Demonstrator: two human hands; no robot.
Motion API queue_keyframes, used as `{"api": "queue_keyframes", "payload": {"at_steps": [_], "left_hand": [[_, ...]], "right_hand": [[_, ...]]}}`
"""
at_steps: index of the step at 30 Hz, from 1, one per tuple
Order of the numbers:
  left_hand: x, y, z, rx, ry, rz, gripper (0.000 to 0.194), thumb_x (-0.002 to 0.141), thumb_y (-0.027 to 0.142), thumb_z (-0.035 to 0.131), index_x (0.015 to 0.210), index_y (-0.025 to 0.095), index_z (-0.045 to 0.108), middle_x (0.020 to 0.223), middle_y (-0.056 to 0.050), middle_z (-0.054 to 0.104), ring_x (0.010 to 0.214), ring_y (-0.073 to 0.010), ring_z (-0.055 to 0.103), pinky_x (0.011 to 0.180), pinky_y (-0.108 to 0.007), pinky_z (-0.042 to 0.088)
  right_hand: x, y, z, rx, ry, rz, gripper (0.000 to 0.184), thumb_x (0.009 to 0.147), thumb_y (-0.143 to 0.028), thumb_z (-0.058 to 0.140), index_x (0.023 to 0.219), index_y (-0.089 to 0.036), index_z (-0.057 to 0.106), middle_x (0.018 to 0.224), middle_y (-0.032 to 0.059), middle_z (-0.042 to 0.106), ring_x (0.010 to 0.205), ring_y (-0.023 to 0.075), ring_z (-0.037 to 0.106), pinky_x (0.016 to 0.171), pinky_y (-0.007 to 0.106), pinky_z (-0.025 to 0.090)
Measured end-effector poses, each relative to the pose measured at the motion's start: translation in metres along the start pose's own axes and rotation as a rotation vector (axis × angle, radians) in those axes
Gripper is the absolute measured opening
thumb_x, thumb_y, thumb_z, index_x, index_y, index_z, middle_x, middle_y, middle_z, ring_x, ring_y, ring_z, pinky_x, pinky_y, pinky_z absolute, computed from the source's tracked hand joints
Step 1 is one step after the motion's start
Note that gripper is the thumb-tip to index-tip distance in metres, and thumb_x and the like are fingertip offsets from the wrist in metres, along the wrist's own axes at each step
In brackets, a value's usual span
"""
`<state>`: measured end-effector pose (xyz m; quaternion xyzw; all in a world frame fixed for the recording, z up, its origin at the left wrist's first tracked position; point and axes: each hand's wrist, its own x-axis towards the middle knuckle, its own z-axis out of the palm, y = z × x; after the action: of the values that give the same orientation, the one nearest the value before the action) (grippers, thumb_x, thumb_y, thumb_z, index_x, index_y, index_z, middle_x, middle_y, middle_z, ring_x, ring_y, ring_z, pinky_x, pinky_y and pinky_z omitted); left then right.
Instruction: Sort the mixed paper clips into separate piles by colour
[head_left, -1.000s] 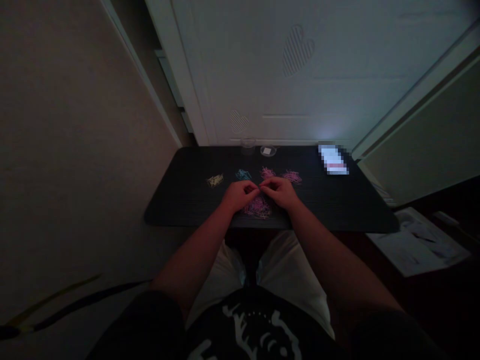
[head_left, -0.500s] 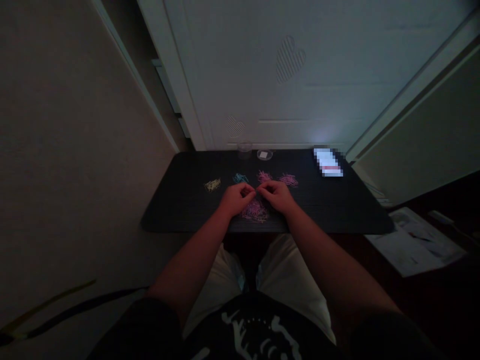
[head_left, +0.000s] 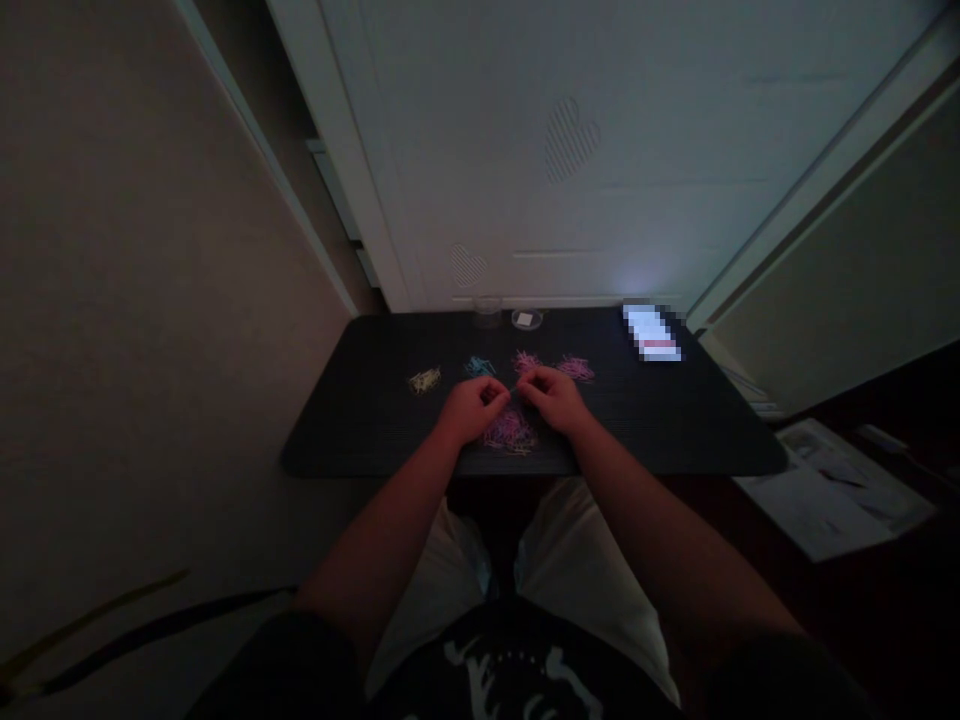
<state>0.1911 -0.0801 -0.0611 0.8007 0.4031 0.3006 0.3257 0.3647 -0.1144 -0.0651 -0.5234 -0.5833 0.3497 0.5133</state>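
Observation:
My left hand (head_left: 474,408) and my right hand (head_left: 552,397) are pinched closed, their fingertips almost meeting above the near part of the table. A thin bluish strand (head_left: 513,390) shows faintly between the fingertips; its exact kind is too small to tell. Just below them lies a mixed pile of thin purple and pink pieces (head_left: 510,430). Beyond the hands sit sorted little heaps: a yellowish heap (head_left: 425,380), a blue heap (head_left: 479,367), a pink heap (head_left: 526,363) and another pink heap (head_left: 577,368).
The dark table (head_left: 360,420) stands against a white panel (head_left: 465,120) with heart patterns. Along its back edge are a clear round container (head_left: 487,311), a clear lid (head_left: 526,319) with a white label, and a lit phone (head_left: 652,332). Papers (head_left: 832,490) lie low at the right.
The view has tilted slightly, so the table appears a little lower. My fingertips stay close together over the mixed pile, with a small gap now bridged by the strand.

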Motion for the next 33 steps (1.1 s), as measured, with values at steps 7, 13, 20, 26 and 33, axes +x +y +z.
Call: {"api": "queue_keyframes", "payload": {"at_steps": [7,13,20,26,33], "left_hand": [[0.0,0.001,0.0,0.0,-0.009,-0.005,0.023,0.08,0.036,0.055,0.082,0.015,0.065,0.075,-0.003,0.067,0.065,-0.012,0.058,0.059,-0.023,0.044],[-0.001,0.003,-0.001,-0.029,0.017,-0.022,0.021,0.079,0.035,0.057,0.081,0.015,0.065,0.074,-0.002,0.068,0.064,-0.0117,0.059,0.061,-0.023,0.046],[0.0,0.003,-0.001,-0.107,0.025,-0.028,0.025,0.076,0.032,0.062,0.094,0.015,0.065,0.082,-0.004,0.069,0.067,-0.0123,0.061,0.064,-0.024,0.049],[-0.001,0.002,0.001,-0.115,0.063,-0.037,0.018,0.079,0.03,0.059,0.087,0.015,0.065,0.08,-0.003,0.069,0.07,-0.0128,0.062,0.066,-0.025,0.049],[-0.003,0.025,-0.012,-0.111,0.175,0.071,0.019,0.083,0.031,0.054,0.088,0.016,0.065,0.088,-0.006,0.069,0.08,-0.0161,0.063,0.074,-0.03,0.051]], "right_hand": [[-0.002,-0.003,0.002,0.026,-0.058,-0.026,0.019,0.067,-0.032,0.065,0.077,-0.017,0.06,0.063,-0.0014,0.056,0.057,0.0102,0.048,0.054,0.024,0.039],[-0.001,-0.004,0.001,0.023,-0.006,-0.018,0.017,0.072,-0.034,0.06,0.068,-0.017,0.056,0.061,-0.0017,0.053,0.054,0.0098,0.047,0.052,0.023,0.038],[-0.001,-0.003,0.002,0.012,-0.018,-0.02,0.017,0.072,-0.033,0.06,0.068,-0.017,0.057,0.061,-0.0018,0.054,0.055,0.01,0.047,0.053,0.024,0.038],[-0.001,0.0,0.002,-0.043,-0.028,-0.026,0.016,0.072,-0.033,0.059,0.07,-0.016,0.059,0.061,-0.0014,0.055,0.055,0.0101,0.047,0.053,0.023,0.038],[0.001,0.001,0.001,-0.096,-0.011,-0.032,0.015,0.072,-0.031,0.058,0.069,-0.017,0.058,0.061,-0.0011,0.055,0.055,0.0107,0.047,0.054,0.024,0.038]]}}
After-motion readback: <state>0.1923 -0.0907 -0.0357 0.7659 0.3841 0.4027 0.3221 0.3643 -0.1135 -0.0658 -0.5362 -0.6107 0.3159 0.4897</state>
